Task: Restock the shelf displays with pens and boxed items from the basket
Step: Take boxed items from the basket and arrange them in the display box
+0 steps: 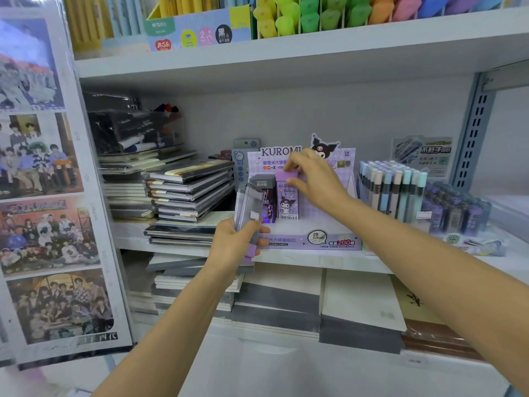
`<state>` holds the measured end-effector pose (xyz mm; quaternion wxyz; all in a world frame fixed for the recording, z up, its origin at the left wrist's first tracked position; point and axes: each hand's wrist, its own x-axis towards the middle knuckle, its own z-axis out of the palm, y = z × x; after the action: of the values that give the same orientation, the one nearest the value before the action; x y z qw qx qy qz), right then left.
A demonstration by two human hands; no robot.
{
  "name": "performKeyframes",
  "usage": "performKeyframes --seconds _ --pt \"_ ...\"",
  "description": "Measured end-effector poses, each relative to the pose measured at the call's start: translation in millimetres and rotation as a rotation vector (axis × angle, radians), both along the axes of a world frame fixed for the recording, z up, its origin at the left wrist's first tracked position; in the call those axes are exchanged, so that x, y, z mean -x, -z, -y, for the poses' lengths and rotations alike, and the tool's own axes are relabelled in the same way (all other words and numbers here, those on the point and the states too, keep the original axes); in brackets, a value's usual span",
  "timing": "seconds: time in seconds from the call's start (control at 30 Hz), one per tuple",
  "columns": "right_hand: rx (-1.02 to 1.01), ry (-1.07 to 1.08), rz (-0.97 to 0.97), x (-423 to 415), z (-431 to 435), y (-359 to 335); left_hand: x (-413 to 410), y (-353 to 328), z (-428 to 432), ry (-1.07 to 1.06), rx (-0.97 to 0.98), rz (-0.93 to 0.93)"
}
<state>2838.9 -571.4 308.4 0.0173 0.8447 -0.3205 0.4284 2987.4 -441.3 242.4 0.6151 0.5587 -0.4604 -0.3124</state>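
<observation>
A purple Kuromi display box (309,242) for pencil leads stands on the middle shelf. My right hand (312,179) pinches the lilac cap of a purple Kuromi lead case (287,202) standing upright inside that display. A dark Ultraman case (267,202) stands just left of it. My left hand (234,245) grips a small bunch of clear and grey lead cases (249,207) in front of the display's left end. No basket is in view.
Stacked notebooks (189,190) fill the shelf's left part. Pastel pens (392,187) and purple lead boxes (455,207) stand to the right. More notebook stacks (286,302) lie on the shelf below. A poster panel (48,196) lines the left edge.
</observation>
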Motion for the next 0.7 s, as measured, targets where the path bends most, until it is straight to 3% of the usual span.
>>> performKeyframes --seconds 0.27,0.33,0.4,0.47,0.6,0.7 --pt "-0.006 0.111 0.089 3.6 -6.6 7.5 -5.1 -3.2 -6.2 0.077 0.045 -0.011" --pt "-0.148 -0.076 0.241 3.4 -18.0 -1.8 -4.6 -6.1 -8.8 0.087 0.062 0.022" --pt "-0.448 -0.353 0.347 0.0 -33.7 -9.2 -1.6 -11.0 -11.1 0.128 0.064 0.05" --pt "-0.646 -0.489 0.307 -3.6 -44.0 -10.7 2.6 -16.0 -13.3 0.182 0.036 0.051" --pt "-0.62 -0.471 0.315 1.0 -44.9 -9.0 6.6 -21.4 -21.5 0.232 -0.012 -0.02" --pt "-0.531 -0.369 0.347 9.5 -42.1 -4.3 5.4 -25.3 -25.6 0.204 0.011 -0.174"
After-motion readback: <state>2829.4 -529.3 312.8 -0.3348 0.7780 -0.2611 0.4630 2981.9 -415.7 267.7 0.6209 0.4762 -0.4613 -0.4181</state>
